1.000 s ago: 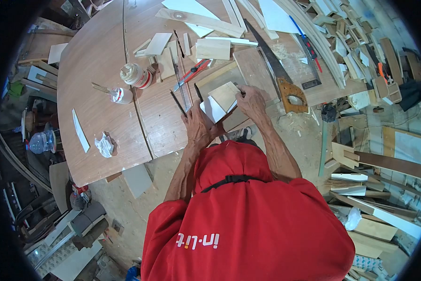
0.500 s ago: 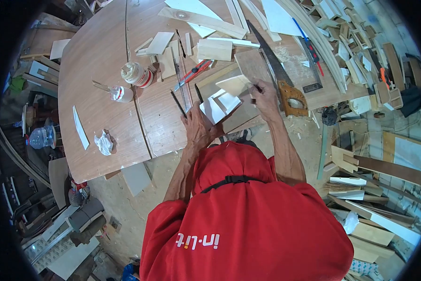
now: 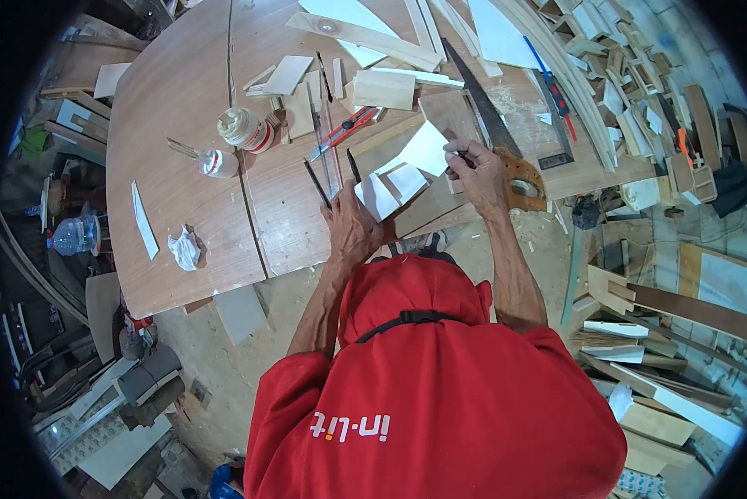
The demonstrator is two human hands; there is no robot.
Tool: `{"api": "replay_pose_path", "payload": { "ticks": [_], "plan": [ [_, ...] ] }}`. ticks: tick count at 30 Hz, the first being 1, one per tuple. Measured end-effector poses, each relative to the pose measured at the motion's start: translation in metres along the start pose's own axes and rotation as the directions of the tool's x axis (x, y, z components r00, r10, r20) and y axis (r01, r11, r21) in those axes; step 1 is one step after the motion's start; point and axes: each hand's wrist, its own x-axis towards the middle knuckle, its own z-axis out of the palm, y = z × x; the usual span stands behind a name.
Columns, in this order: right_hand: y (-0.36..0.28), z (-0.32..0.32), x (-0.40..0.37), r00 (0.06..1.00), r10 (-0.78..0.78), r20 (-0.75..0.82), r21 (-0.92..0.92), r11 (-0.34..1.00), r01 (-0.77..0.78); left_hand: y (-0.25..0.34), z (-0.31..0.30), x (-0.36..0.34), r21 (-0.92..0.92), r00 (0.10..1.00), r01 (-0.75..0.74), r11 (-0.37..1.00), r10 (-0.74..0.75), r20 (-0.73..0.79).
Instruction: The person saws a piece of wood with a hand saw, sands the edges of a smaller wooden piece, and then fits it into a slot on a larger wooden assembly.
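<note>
My left hand (image 3: 352,229) is closed around the near left side of a small white box-like wooden piece (image 3: 379,195), steadying it at the table's front edge. A thin white panel (image 3: 426,150) stands just beyond that piece and overlaps its far side in this view. At the panel's right edge, my right hand (image 3: 480,176) pinches the corner between thumb and fingers. Two dark slim sticks lie by my left hand, one of them a black stick (image 3: 316,183) right beside the fingers. A clear ruler (image 3: 330,166) lies just past them.
The wooden table (image 3: 182,274) bears a red utility knife (image 3: 348,129), a glue jar (image 3: 244,130), a white bottle with brushes (image 3: 217,164) and a crumpled tissue (image 3: 185,249). A handsaw (image 3: 519,179) lies right of my right hand. Several wood offcuts (image 3: 383,89) lie farther back.
The white panel has turned so its white face shows more. My right hand has moved slightly right and down, at the panel's edge. My left hand stays in place.
</note>
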Motion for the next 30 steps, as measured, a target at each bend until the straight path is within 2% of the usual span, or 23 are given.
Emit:
{"api": "replay_pose_path", "payload": {
  "ticks": [2,5,7,8,10,11,13,14,16,20,21,22,24,30],
  "plan": [
    [0.000,0.001,0.003,1.000,-0.012,-0.007,0.005,1.000,0.012,0.000,0.000,0.000,-0.015,1.000,0.013,1.000,-0.013,0.009],
    [0.012,-0.006,0.018,0.997,0.017,0.075,-0.060,0.998,-0.013,0.001,-0.001,0.000,-0.016,1.000,0.007,1.000,-0.007,0.008],
    [0.018,-0.011,0.028,0.969,0.164,0.186,-0.149,0.979,-0.137,0.002,-0.002,-0.001,0.000,1.000,-0.012,1.000,0.012,-0.004],
    [0.021,-0.013,0.033,0.969,0.164,0.187,-0.149,0.979,-0.137,0.002,-0.003,-0.001,-0.027,1.000,0.010,1.000,-0.010,0.017],
    [0.029,-0.014,0.042,0.944,0.071,0.321,-0.443,0.893,0.084,0.002,-0.004,0.000,-0.052,0.999,0.033,0.998,-0.031,0.039],
    [0.034,-0.012,0.047,0.944,0.073,0.322,-0.443,0.893,0.082,0.001,-0.003,0.000,-0.062,1.000,0.013,0.998,-0.012,0.026],
    [0.037,-0.007,0.054,0.883,-0.114,0.455,-0.479,0.805,0.350,0.000,-0.001,-0.001,-0.073,1.000,-0.006,0.997,0.007,0.013],
    [0.038,-0.006,0.057,0.883,-0.114,0.455,-0.479,0.805,0.350,-0.001,0.000,-0.001,-0.080,1.000,-0.015,0.997,0.015,0.005],
    [0.030,0.001,0.060,0.848,0.100,0.520,-0.567,0.783,0.255,-0.004,0.002,-0.001,-0.088,1.000,-0.020,0.996,0.019,-0.003],
    [0.032,0.011,0.057,0.874,0.120,0.471,-0.531,0.830,0.171,-0.007,0.004,0.000,0.012,0.999,-0.040,0.999,0.040,0.003],
    [0.036,0.014,0.055,0.908,0.055,0.415,-0.526,0.829,0.190,-0.007,0.004,0.000,0.034,0.999,-0.030,0.999,0.030,0.011],
    [0.040,0.015,0.053,0.935,-0.011,0.355,-0.522,0.827,0.209,-0.007,0.004,0.000,0.034,1.000,-0.027,0.999,0.027,0.011],
    [0.043,0.016,0.050,0.939,-0.013,0.343,-0.539,0.816,0.209,-0.007,0.006,-0.002,-0.064,0.999,0.016,0.998,-0.014,0.032],
    [0.041,0.024,0.041,0.958,-0.049,0.283,-0.538,0.819,0.201,-0.005,0.003,-0.001,-0.065,0.998,0.029,0.997,-0.025,0.061]
  ]
}}
